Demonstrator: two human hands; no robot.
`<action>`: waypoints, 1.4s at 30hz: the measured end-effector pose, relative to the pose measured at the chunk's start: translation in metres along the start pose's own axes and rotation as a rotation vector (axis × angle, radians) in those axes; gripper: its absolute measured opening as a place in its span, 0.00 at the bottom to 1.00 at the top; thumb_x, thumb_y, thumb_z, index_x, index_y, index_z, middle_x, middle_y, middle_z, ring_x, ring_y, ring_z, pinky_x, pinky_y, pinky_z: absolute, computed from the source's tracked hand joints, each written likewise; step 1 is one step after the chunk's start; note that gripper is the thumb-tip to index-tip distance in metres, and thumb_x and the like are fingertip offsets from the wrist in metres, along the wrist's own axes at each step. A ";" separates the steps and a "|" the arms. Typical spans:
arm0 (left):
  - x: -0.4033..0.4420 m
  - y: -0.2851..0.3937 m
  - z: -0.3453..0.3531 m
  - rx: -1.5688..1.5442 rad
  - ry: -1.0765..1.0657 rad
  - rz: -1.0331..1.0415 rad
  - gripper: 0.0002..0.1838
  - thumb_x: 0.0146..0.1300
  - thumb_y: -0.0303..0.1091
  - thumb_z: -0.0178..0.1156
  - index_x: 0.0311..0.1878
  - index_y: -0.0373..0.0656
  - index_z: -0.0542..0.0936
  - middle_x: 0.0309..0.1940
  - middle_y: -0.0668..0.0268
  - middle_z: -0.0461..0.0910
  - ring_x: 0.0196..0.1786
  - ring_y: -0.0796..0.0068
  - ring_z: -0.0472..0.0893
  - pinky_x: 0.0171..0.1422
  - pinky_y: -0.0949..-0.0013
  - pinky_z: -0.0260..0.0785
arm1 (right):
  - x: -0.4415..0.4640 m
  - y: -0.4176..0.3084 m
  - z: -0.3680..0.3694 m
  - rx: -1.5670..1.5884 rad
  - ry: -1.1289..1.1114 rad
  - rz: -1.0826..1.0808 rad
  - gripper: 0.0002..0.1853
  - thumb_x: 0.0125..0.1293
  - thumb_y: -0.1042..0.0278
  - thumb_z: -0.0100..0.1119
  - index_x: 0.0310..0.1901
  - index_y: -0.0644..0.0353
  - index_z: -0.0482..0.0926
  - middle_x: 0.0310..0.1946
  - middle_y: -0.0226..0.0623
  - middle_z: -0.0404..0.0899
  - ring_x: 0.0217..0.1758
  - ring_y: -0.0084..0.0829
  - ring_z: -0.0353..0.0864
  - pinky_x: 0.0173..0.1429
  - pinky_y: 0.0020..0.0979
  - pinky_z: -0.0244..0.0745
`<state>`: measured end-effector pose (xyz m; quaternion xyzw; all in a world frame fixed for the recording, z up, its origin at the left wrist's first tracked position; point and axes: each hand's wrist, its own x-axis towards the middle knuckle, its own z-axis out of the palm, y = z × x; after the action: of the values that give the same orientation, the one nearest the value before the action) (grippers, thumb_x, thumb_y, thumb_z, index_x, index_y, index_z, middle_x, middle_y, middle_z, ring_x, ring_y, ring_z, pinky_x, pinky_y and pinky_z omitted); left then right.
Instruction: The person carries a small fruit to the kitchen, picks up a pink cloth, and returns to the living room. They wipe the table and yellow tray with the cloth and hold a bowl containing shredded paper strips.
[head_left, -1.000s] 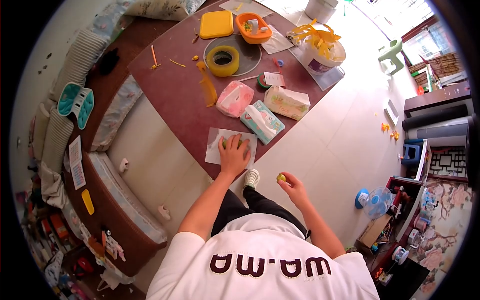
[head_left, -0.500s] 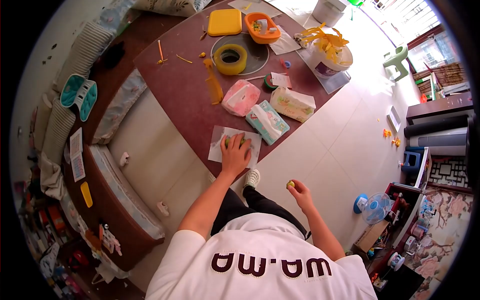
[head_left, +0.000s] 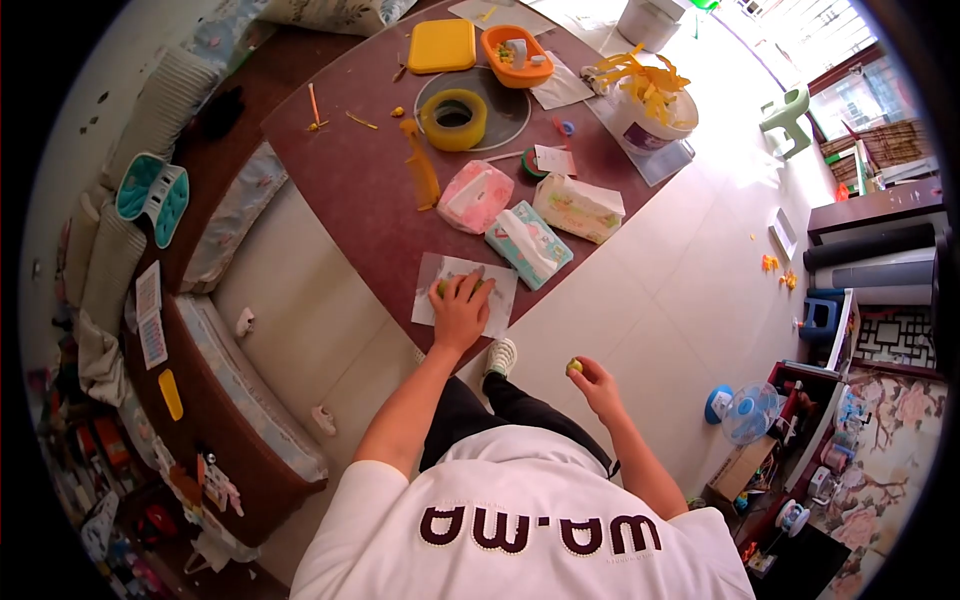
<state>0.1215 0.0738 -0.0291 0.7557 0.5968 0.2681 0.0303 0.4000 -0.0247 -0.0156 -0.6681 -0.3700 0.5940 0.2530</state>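
Note:
My left hand (head_left: 460, 312) reaches down over a white sheet of paper (head_left: 502, 318) at the table's near corner. Its fingers curl over small green roundish things (head_left: 443, 287), partly hidden beneath them. My right hand (head_left: 598, 388) is off to the right, above the floor and apart from the table. Between its thumb and fingers is a small yellow-green round thing (head_left: 574, 367), its exact kind too small to make out.
Tissue packs (head_left: 528, 245), a roll of yellow tape (head_left: 453, 120), an orange basket (head_left: 517, 58), a yellow lid (head_left: 441, 47) and a white bucket of yellow strips (head_left: 655, 115) stand on the dark red table (head_left: 350, 190). A sofa (head_left: 250, 390) flanks the left; a small fan (head_left: 750, 412) sits right.
The view has shifted slightly. My left hand stays over the paper with its fingers moved a little, and my right hand still holds the yellow-green thing.

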 end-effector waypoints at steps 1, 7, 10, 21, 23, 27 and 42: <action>0.000 -0.001 0.001 0.000 -0.011 -0.004 0.18 0.52 0.30 0.57 0.49 0.53 0.77 0.51 0.71 0.72 0.54 0.67 0.67 0.60 0.53 0.50 | 0.001 0.002 0.000 -0.015 0.002 -0.003 0.22 0.60 0.63 0.63 0.53 0.64 0.74 0.43 0.37 0.80 0.47 0.25 0.78 0.53 0.26 0.71; 0.000 -0.007 0.004 0.000 0.003 0.005 0.19 0.50 0.30 0.58 0.48 0.55 0.77 0.50 0.73 0.72 0.54 0.70 0.67 0.56 0.53 0.52 | 0.001 0.004 -0.002 -0.003 -0.010 -0.009 0.22 0.59 0.63 0.64 0.53 0.64 0.73 0.43 0.37 0.80 0.47 0.26 0.78 0.52 0.26 0.71; 0.003 -0.006 0.002 0.005 -0.010 0.024 0.19 0.50 0.30 0.58 0.48 0.55 0.77 0.50 0.73 0.73 0.53 0.70 0.68 0.55 0.54 0.52 | 0.000 0.002 -0.003 -0.017 -0.004 -0.008 0.22 0.59 0.64 0.64 0.54 0.64 0.73 0.43 0.38 0.80 0.46 0.26 0.78 0.53 0.26 0.71; 0.011 -0.007 0.002 -0.075 0.038 -0.044 0.19 0.50 0.29 0.57 0.48 0.54 0.77 0.47 0.71 0.74 0.50 0.69 0.70 0.54 0.57 0.52 | 0.000 -0.001 -0.006 -0.031 -0.032 -0.007 0.22 0.61 0.65 0.61 0.56 0.63 0.72 0.45 0.38 0.79 0.48 0.25 0.76 0.54 0.26 0.70; 0.012 -0.006 0.001 -0.108 0.033 -0.045 0.18 0.51 0.29 0.57 0.48 0.53 0.77 0.46 0.70 0.74 0.50 0.69 0.70 0.55 0.57 0.52 | -0.003 -0.008 -0.004 -0.045 -0.048 0.016 0.22 0.61 0.65 0.61 0.56 0.62 0.72 0.45 0.38 0.79 0.48 0.25 0.76 0.54 0.26 0.70; 0.008 -0.004 0.000 -0.103 0.023 -0.044 0.18 0.51 0.29 0.57 0.47 0.52 0.77 0.46 0.70 0.74 0.51 0.69 0.70 0.56 0.57 0.53 | -0.002 -0.018 0.003 -0.070 -0.033 0.001 0.22 0.60 0.65 0.62 0.55 0.63 0.73 0.43 0.39 0.80 0.48 0.26 0.78 0.53 0.26 0.71; -0.015 0.011 -0.016 -0.052 -0.068 -0.127 0.28 0.48 0.39 0.62 0.56 0.51 0.72 0.57 0.60 0.65 0.61 0.59 0.62 0.68 0.51 0.45 | 0.019 -0.055 0.047 -0.023 -0.216 -0.207 0.21 0.61 0.65 0.61 0.55 0.62 0.72 0.42 0.38 0.79 0.45 0.25 0.78 0.52 0.26 0.72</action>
<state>0.1220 0.0527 -0.0170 0.7241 0.6348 0.2551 0.0873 0.3434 0.0183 0.0082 -0.5613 -0.4689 0.6288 0.2640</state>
